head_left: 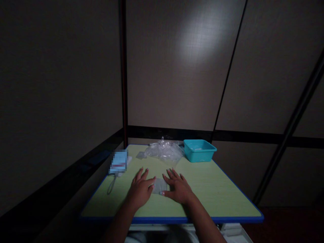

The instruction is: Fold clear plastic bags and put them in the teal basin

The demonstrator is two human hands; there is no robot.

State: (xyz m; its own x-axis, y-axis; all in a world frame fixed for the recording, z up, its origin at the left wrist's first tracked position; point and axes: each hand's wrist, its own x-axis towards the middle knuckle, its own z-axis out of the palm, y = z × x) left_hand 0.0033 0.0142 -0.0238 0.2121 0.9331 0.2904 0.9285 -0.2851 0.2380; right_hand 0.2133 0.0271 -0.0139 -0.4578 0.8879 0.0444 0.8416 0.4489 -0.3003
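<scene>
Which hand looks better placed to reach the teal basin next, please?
Probably the right hand: it lies nearer the teal basin at the far right of the table than the left hand.

- I counted two bare hands: one left hand [140,191], one right hand [179,190].
- Between them, one small piece of clear plastic [160,186].
- There was one heap of clear plastic bags [165,151]; its layers I couldn't count.
- I saw one turquoise basin [200,156].
- One blurred blue-faced item [118,162] had one cord loop [110,185].
- I counted one table [215,195].
</scene>
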